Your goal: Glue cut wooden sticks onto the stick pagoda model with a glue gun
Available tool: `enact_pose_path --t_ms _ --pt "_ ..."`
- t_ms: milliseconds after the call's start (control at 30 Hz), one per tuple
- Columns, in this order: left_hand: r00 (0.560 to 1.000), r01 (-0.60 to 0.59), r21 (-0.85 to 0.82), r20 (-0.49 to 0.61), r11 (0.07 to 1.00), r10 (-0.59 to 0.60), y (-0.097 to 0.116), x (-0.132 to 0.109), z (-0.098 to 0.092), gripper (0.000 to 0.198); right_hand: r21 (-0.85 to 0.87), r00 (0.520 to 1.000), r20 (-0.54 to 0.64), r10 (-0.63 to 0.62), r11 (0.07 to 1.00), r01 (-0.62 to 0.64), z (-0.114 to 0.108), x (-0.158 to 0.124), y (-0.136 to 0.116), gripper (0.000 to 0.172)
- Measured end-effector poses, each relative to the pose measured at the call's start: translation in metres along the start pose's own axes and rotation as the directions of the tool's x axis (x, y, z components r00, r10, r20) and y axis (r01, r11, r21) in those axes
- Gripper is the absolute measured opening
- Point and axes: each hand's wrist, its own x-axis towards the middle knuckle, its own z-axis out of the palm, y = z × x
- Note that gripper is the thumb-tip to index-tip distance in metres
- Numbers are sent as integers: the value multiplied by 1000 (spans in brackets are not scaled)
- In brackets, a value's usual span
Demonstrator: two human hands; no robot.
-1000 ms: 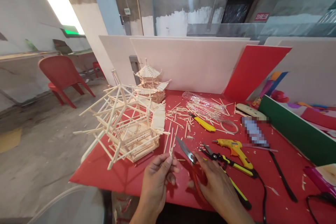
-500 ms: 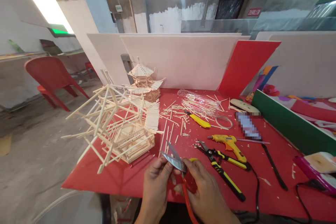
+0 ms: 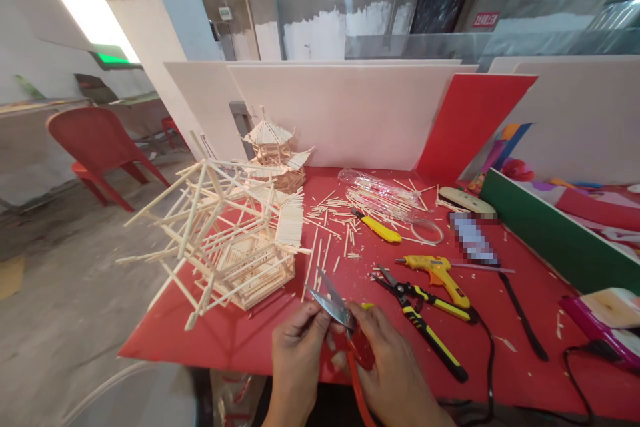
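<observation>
My right hand (image 3: 383, 353) is wrapped round the red handles of a pair of scissors (image 3: 333, 307), whose blades are parted and point away to the left. Close beside the blades, my left hand (image 3: 300, 347) is closed in a pinch; what its fingers hold is hidden or too small to name. Both hands are over the front edge of the red table. Left of them stands an open pavilion-like frame of wooden sticks (image 3: 220, 233), partly covered with slats. Several loose thin sticks (image 3: 320, 257) lie just beyond the scissors.
On the red tabletop (image 3: 165, 340) lie black-and-yellow pruning shears (image 3: 425, 320), a yellow glue gun (image 3: 437, 272) with a cord and a yellow utility knife (image 3: 381, 229). A small pagoda model (image 3: 270, 140), a plastic bag of sticks (image 3: 383, 197) and white boards (image 3: 340, 113) are behind.
Almost nothing differs. The hands and scissors keep nearly the same place, with the blades slightly shifted, and the whole view has moved a little.
</observation>
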Motion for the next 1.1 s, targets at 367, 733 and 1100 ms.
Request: enact_pose_path --t_ms 367,733,1100 --pt "998 -69 105 0 992 70 2 -1 -7 16 17 999 -10 -32 999 32 2 0 -10 56" --pt "994 -103 119 -11 987 105 6 -5 -13 15 24 999 32 -9 1000 8 4 2 -18 54" --pt "992 -121 99 -4 988 122 1 -3 -19 17 67 996 84 24 997 -29 7 4 -21 55"
